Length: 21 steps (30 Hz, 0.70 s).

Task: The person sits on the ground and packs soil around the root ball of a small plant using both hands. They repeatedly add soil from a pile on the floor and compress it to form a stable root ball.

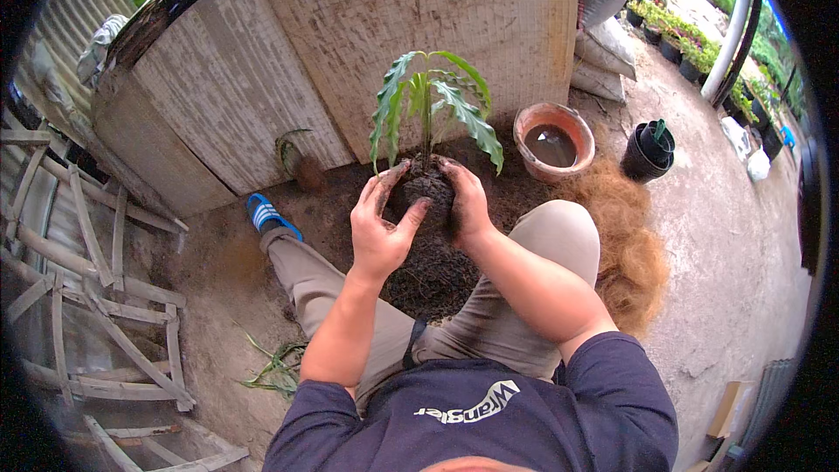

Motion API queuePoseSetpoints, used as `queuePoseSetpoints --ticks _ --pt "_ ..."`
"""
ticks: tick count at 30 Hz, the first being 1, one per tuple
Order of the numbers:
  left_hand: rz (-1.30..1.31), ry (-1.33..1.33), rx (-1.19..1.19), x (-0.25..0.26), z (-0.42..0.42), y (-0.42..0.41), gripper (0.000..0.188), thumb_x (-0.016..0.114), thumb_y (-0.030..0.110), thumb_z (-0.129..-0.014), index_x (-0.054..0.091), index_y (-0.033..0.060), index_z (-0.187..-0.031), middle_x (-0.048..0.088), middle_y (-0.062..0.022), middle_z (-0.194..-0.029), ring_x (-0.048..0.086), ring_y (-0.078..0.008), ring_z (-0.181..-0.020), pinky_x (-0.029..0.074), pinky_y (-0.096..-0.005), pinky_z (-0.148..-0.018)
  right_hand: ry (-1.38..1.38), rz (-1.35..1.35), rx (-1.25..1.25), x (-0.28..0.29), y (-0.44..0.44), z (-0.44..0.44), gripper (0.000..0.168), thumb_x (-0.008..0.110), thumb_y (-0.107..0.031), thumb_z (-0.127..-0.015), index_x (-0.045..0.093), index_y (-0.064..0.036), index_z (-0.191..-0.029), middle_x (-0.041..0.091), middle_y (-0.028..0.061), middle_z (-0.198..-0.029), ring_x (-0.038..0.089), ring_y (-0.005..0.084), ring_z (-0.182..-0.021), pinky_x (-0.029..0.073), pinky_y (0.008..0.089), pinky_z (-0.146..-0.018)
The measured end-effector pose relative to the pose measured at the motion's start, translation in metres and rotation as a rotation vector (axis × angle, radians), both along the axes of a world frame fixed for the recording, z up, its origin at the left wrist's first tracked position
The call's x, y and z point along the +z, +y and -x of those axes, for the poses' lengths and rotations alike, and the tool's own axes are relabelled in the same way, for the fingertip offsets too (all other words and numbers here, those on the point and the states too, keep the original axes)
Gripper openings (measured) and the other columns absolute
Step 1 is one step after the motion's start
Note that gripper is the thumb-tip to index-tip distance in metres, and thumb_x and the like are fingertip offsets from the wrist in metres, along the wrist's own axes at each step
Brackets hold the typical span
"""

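A leafy plant (426,105) with long wavy green leaves stands upright between my hands. Dark soil forms a rounded root ball (429,193) at its base. My left hand (383,219) cups the ball from the left, its thumb across the near side and its fingers dirty with soil. From the right side, my right hand (467,200) presses against the same ball. Below it lies a heap of loose dark soil (429,275) between my legs.
Right of the plant stands a clay-coloured pot (554,143) with muddy water, near stacked black plastic pots (647,151). Brown fibre (626,249) lies beside my right knee. A small plant with a brown ball (309,172) rests by the wooden boards (419,26). Cut leaves (278,367) lie lower left, near wooden frames (98,314).
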<state>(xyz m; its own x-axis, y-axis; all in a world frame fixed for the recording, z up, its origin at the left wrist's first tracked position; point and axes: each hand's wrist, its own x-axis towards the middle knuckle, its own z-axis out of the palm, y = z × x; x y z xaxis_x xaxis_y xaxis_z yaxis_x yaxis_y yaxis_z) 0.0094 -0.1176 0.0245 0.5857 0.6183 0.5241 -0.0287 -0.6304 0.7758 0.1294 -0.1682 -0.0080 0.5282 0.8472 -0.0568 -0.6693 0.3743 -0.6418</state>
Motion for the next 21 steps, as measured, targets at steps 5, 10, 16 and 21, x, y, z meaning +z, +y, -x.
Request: queuePoseSetpoints --ticks 5,10,16,21 --pt "-0.003 -0.015 -0.011 0.0009 -0.0014 0.0024 0.045 0.068 0.009 -0.075 0.050 -0.0053 -0.113 0.053 -0.0126 -0.113 0.050 -0.0202 -0.105 0.037 -0.0304 -0.093 -0.062 -0.049 -0.055 -0.0082 0.0069 -0.0005 0.026 0.048 -0.012 -0.084 0.056 0.003 -0.104 0.060 0.0093 -0.094 0.057 0.0168 -0.086 0.045 0.0290 -0.079" --pt "0.027 -0.027 -0.027 0.0054 -0.0015 -0.0009 0.045 0.068 0.008 -0.073 0.050 -0.0053 -0.113 0.053 -0.0131 -0.112 0.050 -0.0209 -0.107 0.036 -0.0310 -0.094 0.001 -0.041 -0.031 -0.0015 0.0009 -0.0004 0.024 0.049 -0.012 -0.084 0.057 0.004 -0.101 0.061 0.0099 -0.093 0.058 0.0167 -0.081 0.047 0.0286 -0.076" --pt "0.034 -0.042 -0.023 0.0047 -0.0074 -0.0035 0.046 0.069 0.009 -0.072 0.051 -0.0059 -0.112 0.053 -0.0134 -0.114 0.050 -0.0210 -0.107 0.036 -0.0307 -0.095 -0.018 -0.036 -0.052 -0.0095 0.0017 -0.0050 0.024 0.046 -0.013 -0.084 0.056 0.001 -0.100 0.061 0.0116 -0.093 0.060 0.0209 -0.084 0.048 0.0330 -0.077" --pt "0.048 -0.025 -0.026 0.0046 -0.0048 -0.0024 0.046 0.069 0.008 -0.072 0.051 -0.0064 -0.112 0.053 -0.0131 -0.114 0.049 -0.0209 -0.108 0.036 -0.0306 -0.095 0.037 -0.051 -0.035 -0.0015 -0.0005 -0.0027 0.024 0.049 -0.013 -0.084 0.058 0.004 -0.100 0.061 0.0096 -0.092 0.059 0.0166 -0.081 0.047 0.0288 -0.075"
